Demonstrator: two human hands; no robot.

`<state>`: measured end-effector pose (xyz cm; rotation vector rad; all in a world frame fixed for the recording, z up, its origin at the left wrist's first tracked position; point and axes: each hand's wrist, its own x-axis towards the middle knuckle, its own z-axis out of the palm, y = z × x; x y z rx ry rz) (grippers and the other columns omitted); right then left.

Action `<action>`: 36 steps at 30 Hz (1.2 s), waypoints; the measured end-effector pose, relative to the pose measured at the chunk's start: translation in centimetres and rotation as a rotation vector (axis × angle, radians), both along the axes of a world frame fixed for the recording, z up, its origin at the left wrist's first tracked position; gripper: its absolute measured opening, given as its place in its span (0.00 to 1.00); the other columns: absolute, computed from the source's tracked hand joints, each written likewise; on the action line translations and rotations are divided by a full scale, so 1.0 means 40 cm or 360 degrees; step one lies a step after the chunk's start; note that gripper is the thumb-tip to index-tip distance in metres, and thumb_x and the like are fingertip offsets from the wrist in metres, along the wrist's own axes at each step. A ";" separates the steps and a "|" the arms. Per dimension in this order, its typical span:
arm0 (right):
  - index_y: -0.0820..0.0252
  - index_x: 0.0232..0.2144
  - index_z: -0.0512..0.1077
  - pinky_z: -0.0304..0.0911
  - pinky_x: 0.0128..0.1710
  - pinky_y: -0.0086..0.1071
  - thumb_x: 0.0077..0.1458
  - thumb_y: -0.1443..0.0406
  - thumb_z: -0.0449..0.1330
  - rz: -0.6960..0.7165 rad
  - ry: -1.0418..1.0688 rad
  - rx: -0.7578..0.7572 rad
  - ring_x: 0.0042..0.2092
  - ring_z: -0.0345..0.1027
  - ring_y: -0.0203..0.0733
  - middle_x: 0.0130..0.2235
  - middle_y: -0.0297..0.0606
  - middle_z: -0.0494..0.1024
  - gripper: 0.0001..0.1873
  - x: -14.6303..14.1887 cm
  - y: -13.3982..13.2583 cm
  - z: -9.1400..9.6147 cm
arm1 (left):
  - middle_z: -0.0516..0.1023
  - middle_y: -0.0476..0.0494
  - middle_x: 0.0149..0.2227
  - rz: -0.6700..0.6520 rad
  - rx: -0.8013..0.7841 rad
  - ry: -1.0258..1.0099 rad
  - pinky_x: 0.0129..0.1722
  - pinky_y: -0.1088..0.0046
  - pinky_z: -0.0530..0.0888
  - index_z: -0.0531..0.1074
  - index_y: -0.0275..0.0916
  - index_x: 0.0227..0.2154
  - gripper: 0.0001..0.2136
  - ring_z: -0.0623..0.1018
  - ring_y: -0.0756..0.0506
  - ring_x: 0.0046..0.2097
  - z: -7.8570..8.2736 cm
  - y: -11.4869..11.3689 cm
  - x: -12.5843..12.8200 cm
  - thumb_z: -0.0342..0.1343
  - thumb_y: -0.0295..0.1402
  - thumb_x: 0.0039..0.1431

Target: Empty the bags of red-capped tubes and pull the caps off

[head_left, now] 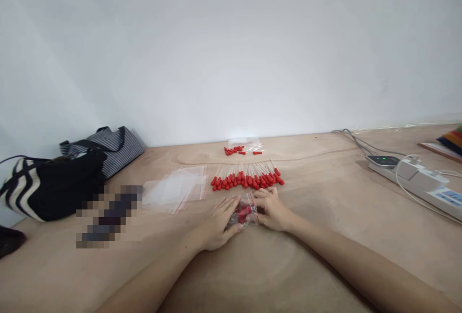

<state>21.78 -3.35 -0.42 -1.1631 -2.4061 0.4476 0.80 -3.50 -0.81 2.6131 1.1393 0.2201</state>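
Observation:
A small clear zip bag [246, 213] with red-capped pieces inside lies on the wooden table [325, 216] between both my hands. My left hand [219, 222] rests on its left side, fingers partly stretched over the bag. My right hand [270, 208] pinches the bag's right edge with curled fingers. Just beyond the hands a row of several red-bulbed glass droppers [248, 178] is laid out side by side. Farther back, a few loose red caps [238, 149] lie by another clear bag [247, 143].
A stack of empty clear zip bags [175, 189] lies left of the droppers. Striped and black bags [57, 180] sit at the far left, with a blurred dark object [110, 214] beside them. A white power strip [415, 178] with cables lies at the right.

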 end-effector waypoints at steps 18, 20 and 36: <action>0.61 0.29 0.74 0.58 0.32 0.30 0.43 0.51 0.58 -0.0164 0.0870 -0.0647 0.31 0.66 0.37 0.30 0.36 0.76 0.19 0.252 0.096 0.017 | 0.56 0.35 0.58 0.0004 -0.0005 -0.0071 0.55 0.56 0.58 0.52 0.35 0.56 0.27 0.58 0.41 0.58 0.021 -0.005 -0.008 0.46 0.41 0.56; 0.62 0.30 0.74 0.57 0.28 0.29 0.42 0.49 0.57 -0.0497 0.0975 -0.0482 0.29 0.64 0.35 0.29 0.38 0.75 0.22 0.312 0.121 0.004 | 0.56 0.36 0.58 -0.0012 0.0006 -0.0089 0.55 0.56 0.57 0.52 0.36 0.56 0.26 0.58 0.41 0.58 0.023 -0.006 -0.008 0.46 0.41 0.57; 0.54 0.39 0.71 0.49 0.40 0.38 0.52 0.60 0.50 -0.1061 -0.0303 0.0337 0.42 0.63 0.45 0.36 0.40 0.75 0.15 0.225 0.104 -0.055 | 0.56 0.34 0.58 0.0009 -0.0036 -0.0055 0.55 0.55 0.57 0.53 0.35 0.56 0.27 0.57 0.40 0.58 0.025 -0.006 -0.006 0.45 0.43 0.56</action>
